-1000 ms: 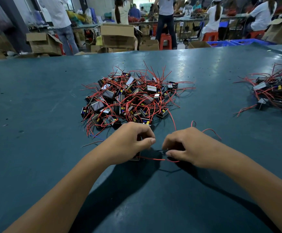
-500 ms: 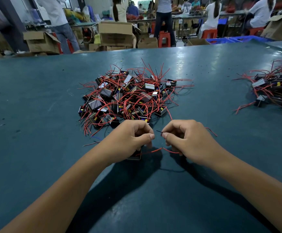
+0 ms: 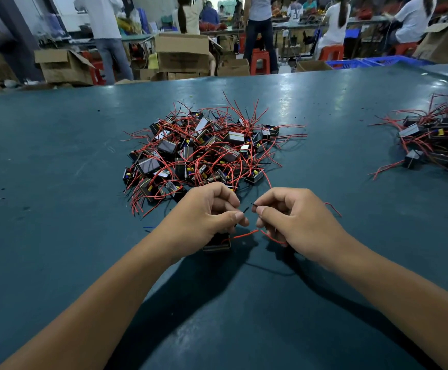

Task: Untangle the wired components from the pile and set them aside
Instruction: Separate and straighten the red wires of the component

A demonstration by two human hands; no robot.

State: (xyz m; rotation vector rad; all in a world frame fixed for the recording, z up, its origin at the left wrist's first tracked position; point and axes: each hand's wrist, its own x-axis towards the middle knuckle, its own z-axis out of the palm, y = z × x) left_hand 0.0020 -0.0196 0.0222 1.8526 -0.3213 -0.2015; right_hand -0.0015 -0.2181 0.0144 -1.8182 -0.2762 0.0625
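We judge step: freeing one component (image 3: 216, 243) from pile (image 3: 204, 153). Left hand (image 3: 204, 217) pinches black wire (image 3: 244, 210), component under it on table (image 3: 57, 182). Right hand (image 3: 295, 220) pinches second wire end. Next: pull ends apart, carry to sorted heap (image 3: 436, 140) at right.

dim overhead light, glare on the table (image 3: 292, 102), soft forearm shadows, blurred wide-angle edges

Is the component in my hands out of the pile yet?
Out: the component under the left hand sits apart from the pile.
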